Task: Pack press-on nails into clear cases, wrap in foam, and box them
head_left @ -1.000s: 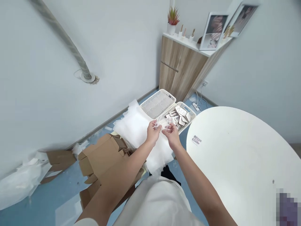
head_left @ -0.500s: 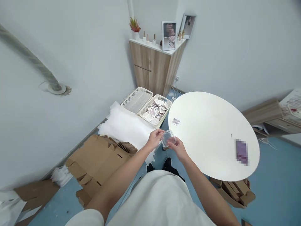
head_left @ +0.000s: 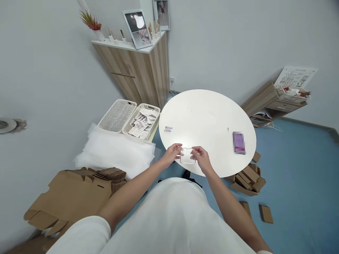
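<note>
Clear rectangular plastic case (head_left: 188, 158) is up front in the head view, held between both hands over the near edge of a round white desk (head_left: 206, 120)! Bare left hand (head_left: 172, 154) has its grip clamped on the case's left side, fingers along the upper corner. Over on the other flank, bare right hand (head_left: 201, 157) matches it, thumb and fingers closed on the upper right. Glare runs across the plastic, so whether anything sits inside, I cannot tell.

Out on the desk, left of the hands, lies a small card of pale, purplish nail-like pieces (head_left: 168, 129); far right, a blurred purple rectangular item (head_left: 239, 143), with a tiny dark speck (head_left: 228, 129) just beside it.

Left of the desk, two white perforated plastic baskets stand side by side: the left basket (head_left: 108, 114) holds clear plastic pieces, the right basket (head_left: 131, 120) a jumbled heap of white printed packets (head_left: 141, 124). Nearer the body spreads a stack of soft white translucent sheets (head_left: 116, 148), and next to it, folded brown cardboard boxes (head_left: 76, 190). Behind the baskets rises a wood-grain cabinet (head_left: 148, 70), topped by a white-framed picture (head_left: 137, 30) and a red-green potted plant (head_left: 91, 23).
</note>
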Demonstrator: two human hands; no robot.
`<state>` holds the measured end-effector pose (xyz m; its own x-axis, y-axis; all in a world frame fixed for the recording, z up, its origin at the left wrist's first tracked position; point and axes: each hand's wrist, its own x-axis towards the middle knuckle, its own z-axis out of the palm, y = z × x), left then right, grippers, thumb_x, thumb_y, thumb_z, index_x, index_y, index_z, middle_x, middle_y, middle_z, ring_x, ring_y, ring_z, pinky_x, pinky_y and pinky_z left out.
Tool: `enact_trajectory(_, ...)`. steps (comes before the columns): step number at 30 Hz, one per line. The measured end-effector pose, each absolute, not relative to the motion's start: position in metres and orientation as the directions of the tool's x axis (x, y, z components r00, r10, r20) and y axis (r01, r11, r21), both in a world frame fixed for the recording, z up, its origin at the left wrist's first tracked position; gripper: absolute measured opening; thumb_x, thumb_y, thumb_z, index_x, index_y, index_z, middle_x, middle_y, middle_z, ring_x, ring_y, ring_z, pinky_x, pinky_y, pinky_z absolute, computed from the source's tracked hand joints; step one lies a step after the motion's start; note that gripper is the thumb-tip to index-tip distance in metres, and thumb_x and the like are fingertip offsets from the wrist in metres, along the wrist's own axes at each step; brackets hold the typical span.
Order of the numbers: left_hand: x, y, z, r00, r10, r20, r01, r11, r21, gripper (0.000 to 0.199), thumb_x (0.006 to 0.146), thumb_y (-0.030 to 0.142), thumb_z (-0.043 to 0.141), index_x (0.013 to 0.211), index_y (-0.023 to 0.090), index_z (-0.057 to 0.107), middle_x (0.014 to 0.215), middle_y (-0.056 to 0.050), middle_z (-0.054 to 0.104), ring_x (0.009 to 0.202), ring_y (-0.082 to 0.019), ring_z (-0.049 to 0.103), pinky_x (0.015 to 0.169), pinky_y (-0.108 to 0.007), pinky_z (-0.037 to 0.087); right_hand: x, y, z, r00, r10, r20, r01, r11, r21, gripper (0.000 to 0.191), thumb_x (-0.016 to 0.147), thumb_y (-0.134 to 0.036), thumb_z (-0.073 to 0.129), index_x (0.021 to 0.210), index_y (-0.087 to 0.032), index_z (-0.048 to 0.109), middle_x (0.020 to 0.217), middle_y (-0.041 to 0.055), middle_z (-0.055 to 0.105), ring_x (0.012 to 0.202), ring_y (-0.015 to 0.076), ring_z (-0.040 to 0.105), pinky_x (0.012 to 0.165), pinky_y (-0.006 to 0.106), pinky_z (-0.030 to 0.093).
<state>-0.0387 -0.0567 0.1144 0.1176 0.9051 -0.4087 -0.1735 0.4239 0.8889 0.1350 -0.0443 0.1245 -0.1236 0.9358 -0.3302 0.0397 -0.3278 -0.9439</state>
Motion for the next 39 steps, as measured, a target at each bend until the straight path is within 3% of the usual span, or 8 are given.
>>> enact_trajectory(6,0.002,-0.053,0.111,0.158,0.842,-0.516,-0.216,0.540,0.814,0.041,0.064,0.037,0.069,0.098,0.017,0.057,0.089,-0.007,0.063,0.076,-0.013,0.060,0.072,-0.028,0.046,0.175,-0.014,0.107,-0.109,0.942,-0.319,0.016,-0.319,-0.948,0.034,0.069,-0.046,0.056,0.093,-0.021,0.056,0.083,0.0024,0.058,0.064,0.0139,0.058,0.067,0.033,0.047)
enact_trajectory(11,0.035,-0.042,0.100,-0.035,0.877,-0.480,-0.117,0.473,0.873,0.032,0.062,0.036,0.069,0.084,0.016,0.060,0.074,-0.003,0.060,0.069,-0.012,0.057,0.070,-0.028,0.046,0.197,-0.007,0.091,-0.078,0.959,-0.272,0.248,-0.245,-0.937,0.047,0.072,-0.047,0.052,0.114,-0.027,0.047,0.118,0.0086,0.046,0.102,0.0217,0.049,0.079,0.038,0.046)
enact_trajectory(14,0.050,-0.035,0.095,-0.125,0.907,-0.401,0.026,0.407,0.913,0.029,0.061,0.036,0.069,0.082,0.016,0.061,0.072,-0.002,0.058,0.067,-0.012,0.055,0.070,-0.028,0.046,0.202,-0.012,0.087,-0.094,0.970,-0.224,0.312,-0.185,-0.932,0.059,0.069,-0.045,0.057,0.123,-0.029,0.039,0.126,0.0093,0.037,0.111,0.0230,0.043,0.087,0.042,0.042)
enact_trajectory(20,0.071,-0.031,0.098,0.098,0.968,-0.232,0.260,0.200,0.945,0.034,0.063,0.033,0.068,0.094,0.022,0.062,0.087,-0.004,0.059,0.077,-0.016,0.056,0.075,-0.032,0.046,0.200,-0.008,0.089,-0.090,0.898,-0.430,-0.027,-0.434,-0.901,0.046,0.067,-0.044,0.060,0.107,-0.027,0.047,0.113,0.0062,0.048,0.099,0.0210,0.053,0.078,0.038,0.048)
enact_trajectory(23,0.071,-0.030,0.094,0.064,0.981,-0.181,0.320,0.152,0.935,0.041,0.065,0.033,0.067,0.104,0.025,0.059,0.105,-0.006,0.053,0.093,-0.018,0.053,0.082,-0.034,0.043,0.207,-0.001,0.090,-0.153,0.848,-0.508,-0.241,-0.530,-0.813,0.034,0.072,-0.045,0.055,0.100,-0.026,0.049,0.107,0.0044,0.052,0.093,0.0182,0.057,0.080,0.037,0.047)
enact_trajectory(26,0.064,-0.026,0.083,-0.049,0.960,-0.277,0.242,0.281,0.929,0.041,0.071,0.034,0.061,0.110,0.022,0.054,0.105,-0.007,0.053,0.091,-0.017,0.053,0.080,-0.034,0.044,0.215,0.003,0.092,-0.182,0.830,-0.527,-0.282,-0.558,-0.780,0.030,0.071,-0.045,0.058,0.094,-0.027,0.052,0.107,0.0034,0.051,0.092,0.0175,0.057,0.081,0.036,0.046)
enact_trajectory(32,0.051,-0.013,0.072,0.179,0.853,-0.490,-0.068,0.508,0.859,0.039,0.071,0.033,0.063,0.104,0.015,0.056,0.078,-0.002,0.056,0.070,-0.010,0.054,0.073,-0.030,0.045,0.218,0.005,0.088,-0.177,0.854,-0.489,-0.236,-0.519,-0.822,0.032,0.070,-0.045,0.060,0.095,-0.025,0.055,0.092,0.0029,0.055,0.086,0.0159,0.057,0.084,0.037,0.045)
enact_trajectory(39,0.048,-0.010,0.066,0.277,0.763,-0.583,-0.100,0.627,0.773,0.034,0.066,0.035,0.068,0.092,0.014,0.062,0.077,-0.003,0.058,0.071,-0.010,0.053,0.071,-0.028,0.044,0.216,-0.001,0.073,-0.104,0.891,-0.441,-0.021,-0.446,-0.895,0.032,0.076,-0.043,0.052,0.102,-0.025,0.053,0.101,0.0037,0.055,0.089,0.0154,0.056,0.083,0.035,0.045)
